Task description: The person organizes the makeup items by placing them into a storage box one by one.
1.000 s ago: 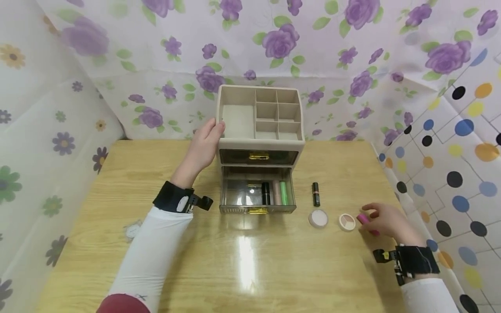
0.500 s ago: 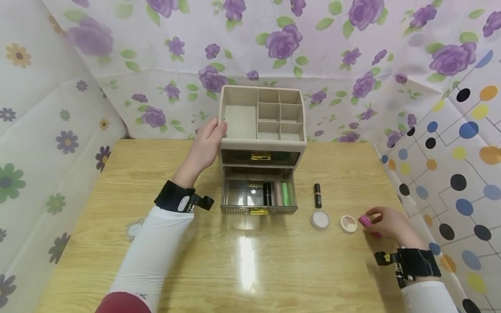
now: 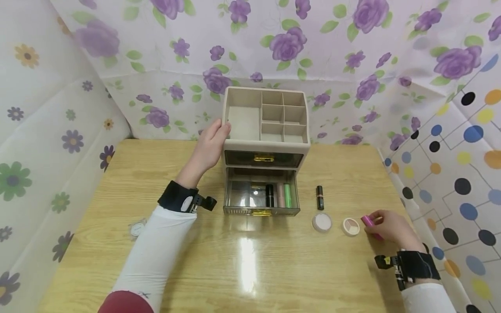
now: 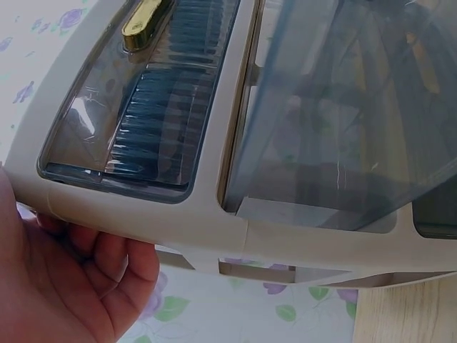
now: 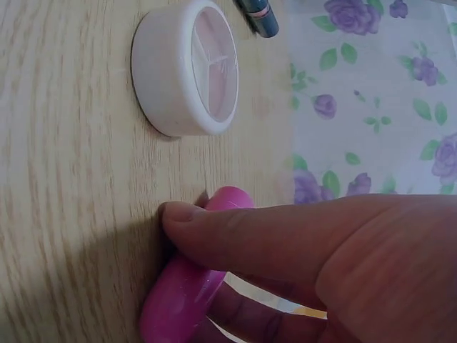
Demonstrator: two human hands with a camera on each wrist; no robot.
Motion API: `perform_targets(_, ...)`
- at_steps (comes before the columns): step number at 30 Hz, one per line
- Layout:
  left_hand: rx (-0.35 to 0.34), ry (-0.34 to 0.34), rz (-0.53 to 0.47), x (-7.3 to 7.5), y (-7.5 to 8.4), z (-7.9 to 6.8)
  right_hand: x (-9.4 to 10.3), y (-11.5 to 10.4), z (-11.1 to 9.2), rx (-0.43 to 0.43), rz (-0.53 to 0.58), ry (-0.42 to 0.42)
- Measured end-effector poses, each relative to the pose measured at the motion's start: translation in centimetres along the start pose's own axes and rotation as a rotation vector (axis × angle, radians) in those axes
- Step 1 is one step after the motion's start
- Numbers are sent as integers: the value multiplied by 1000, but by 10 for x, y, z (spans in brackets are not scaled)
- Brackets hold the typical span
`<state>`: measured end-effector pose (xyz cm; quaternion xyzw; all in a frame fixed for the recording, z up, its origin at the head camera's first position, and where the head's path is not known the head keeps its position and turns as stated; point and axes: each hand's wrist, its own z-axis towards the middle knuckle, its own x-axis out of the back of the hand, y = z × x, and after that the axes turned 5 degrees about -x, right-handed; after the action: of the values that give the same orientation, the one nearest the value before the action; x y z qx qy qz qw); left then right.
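My left hand (image 3: 207,145) grips the upper left side of a beige makeup organizer (image 3: 267,144), thumb at its top rim. In the left wrist view, its curled fingers (image 4: 107,257) lie along the organizer's edge. The lower drawer (image 3: 238,211), see-through and smoky, is pulled out; a black tube (image 3: 269,196), a beige-pink tube (image 3: 280,196) and a green tube (image 3: 288,198) lie in its right part. On the right, my right hand (image 3: 395,228) pinches a glossy pink tube (image 5: 182,296) between thumb and fingers, low over the wooden table (image 3: 313,269).
Left of the pink tube sits a round three-colour compact (image 3: 351,226), then a round pale compact (image 3: 322,222). A black lipstick (image 3: 320,198) lies behind them. Beside the left sleeve is a small clear-wrapped item (image 3: 137,228). The upper drawer (image 3: 242,158) is closed. Patterned sheets surround the table.
The head view has shifted slightly, so everything appears a little farther right and lower. The right index finger has come down closer onto the pink tube. The left hand keeps its grip.
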<state>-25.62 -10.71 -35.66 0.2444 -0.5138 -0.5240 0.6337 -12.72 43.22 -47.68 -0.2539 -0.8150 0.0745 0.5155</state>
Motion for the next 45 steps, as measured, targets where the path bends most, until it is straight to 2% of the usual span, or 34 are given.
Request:
perform_targets(8,4,-19,-6,0,1,1,-1,0,2,-8,-9,10)
perform_targets(15,4,-20,-15,-1,-2,4,1,-1,0,-11,4,20)
perform_targets(24,15,-16,-17,2,0,3,4,0,-2,17,-33,54)
perform_targets(37,26,-15,-10,3,-1,2,2,4,-3,17,-13,68)
perform_targets(41,20,-19,-6,2,0,2,2,-5,-8,20,0,72)
perform_targets(45,24,-25,-4,1,0,2,3,-25,-19,38,40,85)
